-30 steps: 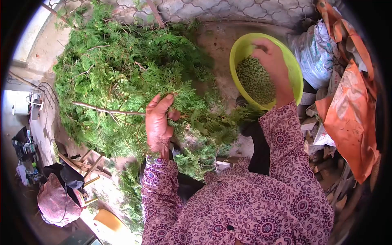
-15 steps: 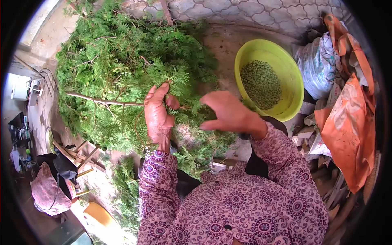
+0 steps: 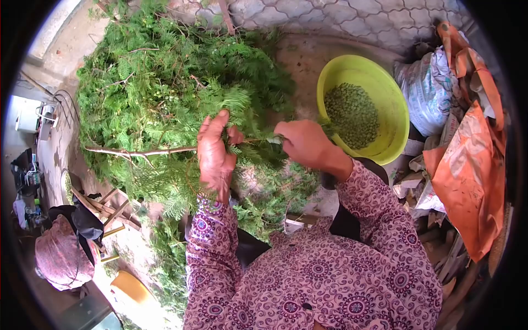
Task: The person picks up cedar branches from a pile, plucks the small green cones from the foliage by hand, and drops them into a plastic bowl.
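Observation:
A leafy conifer branch (image 3: 159,150) with a bare woody stem lies across the pile of green conifer foliage (image 3: 148,82). My left hand (image 3: 214,151) is closed around its stem. To the right, my right hand (image 3: 309,144) is closed in a pinch at the leafy end of the branch. Something small and pale shows at its fingertips, too blurred to name. Beyond my right hand stands a yellow-green plastic basin (image 3: 393,110), partly filled with small green cones or seeds (image 3: 352,115).
A stuffed white sack (image 3: 426,88) and orange sacking (image 3: 465,176) line the right side. Wire mesh (image 3: 341,16) runs along the back. At lower left are a person in a pink patterned head covering (image 3: 63,256), wooden stools (image 3: 113,212) and an orange-yellow tub (image 3: 132,289).
My right hand has gone from spread fingers to a pinch near the branch's leafy end. My left hand keeps its grip, with the branch tilted slightly. The person at lower left has shifted left.

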`<action>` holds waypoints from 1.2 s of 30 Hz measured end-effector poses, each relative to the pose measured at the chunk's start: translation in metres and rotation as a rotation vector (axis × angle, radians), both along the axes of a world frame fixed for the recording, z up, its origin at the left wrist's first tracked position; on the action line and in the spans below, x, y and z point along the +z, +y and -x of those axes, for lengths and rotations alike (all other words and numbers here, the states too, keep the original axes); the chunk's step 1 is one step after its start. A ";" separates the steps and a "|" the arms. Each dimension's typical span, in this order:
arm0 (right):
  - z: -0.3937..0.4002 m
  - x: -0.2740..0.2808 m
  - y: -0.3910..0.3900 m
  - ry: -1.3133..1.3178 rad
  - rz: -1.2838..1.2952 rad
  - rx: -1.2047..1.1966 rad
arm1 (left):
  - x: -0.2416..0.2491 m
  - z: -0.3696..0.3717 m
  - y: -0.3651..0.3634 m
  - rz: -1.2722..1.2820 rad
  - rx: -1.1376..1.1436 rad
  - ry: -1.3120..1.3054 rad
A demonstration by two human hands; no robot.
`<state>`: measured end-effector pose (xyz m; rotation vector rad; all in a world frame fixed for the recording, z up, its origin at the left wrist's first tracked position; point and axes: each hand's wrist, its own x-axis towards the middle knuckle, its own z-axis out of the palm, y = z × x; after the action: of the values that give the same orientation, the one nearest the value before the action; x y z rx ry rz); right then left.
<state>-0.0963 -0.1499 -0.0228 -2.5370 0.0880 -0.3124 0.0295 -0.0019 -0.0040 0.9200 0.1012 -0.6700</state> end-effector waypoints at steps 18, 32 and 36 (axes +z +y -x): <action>-0.008 0.024 -0.027 0.463 -0.267 0.263 | -0.033 0.027 -0.015 -0.715 -0.889 -0.445; -0.001 0.024 -0.052 0.463 -0.539 0.167 | -0.034 0.041 -0.017 -0.242 -0.731 -0.256; -0.006 0.032 -0.043 -0.145 -0.708 -0.099 | -0.046 0.033 -0.017 -0.221 -0.581 -0.160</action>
<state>-0.0901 -0.1930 0.0094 -1.8078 0.2253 -0.4164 -0.0037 -0.0194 -0.0501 1.2274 -0.2497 -1.1330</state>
